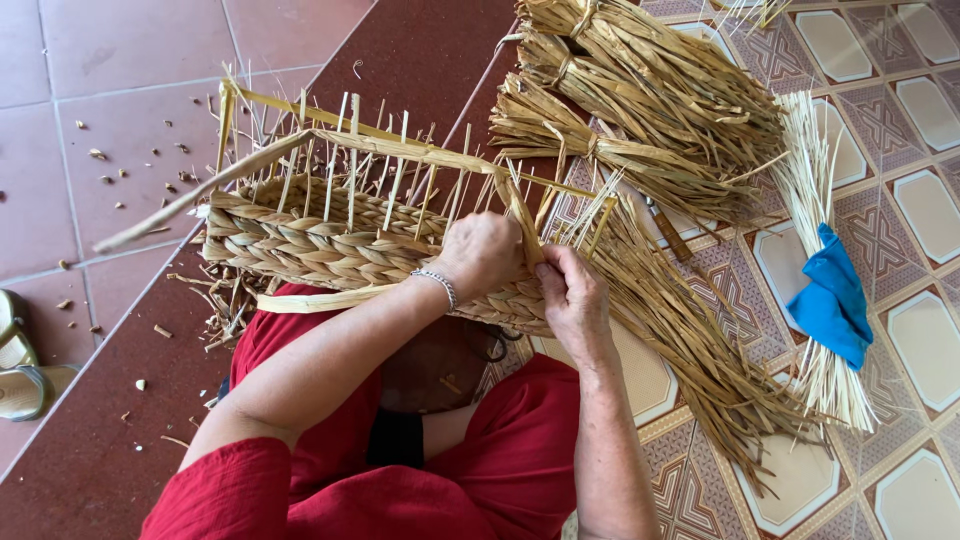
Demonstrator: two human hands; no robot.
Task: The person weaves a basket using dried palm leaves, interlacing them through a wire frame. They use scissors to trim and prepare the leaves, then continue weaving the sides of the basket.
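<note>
On the person's lap, over red clothing, sits one half-woven basket (340, 240), its braided wall finished low down and thin pale stakes standing up from the top edge (too many to count). It rests partly over the dark red floor strip, between the plain red tiles and the patterned ones. At the basket's right end the two hands meet. The left hand (482, 255), with one silver bracelet (438, 286) on its wrist, is curled over the woven rim, fingers closed against it. The right hand (570, 300) is just beside it, touching, pinching one flat straw strand (522, 222) that runs up to the stakes. One long flat strand (185, 200) sticks out leftward from the frame. Right of the hands a loose sheaf of straw (690, 340) fans across the patterned tiles. Beyond it lie three tied bundles (650, 100) of darker straw. One paler bundle (815, 260) lies further right, wrapped with one blue cloth (832, 300). At the far left edge two sandals (20, 365) show partly, and straw scraps (120, 170) dot the tiles.
</note>
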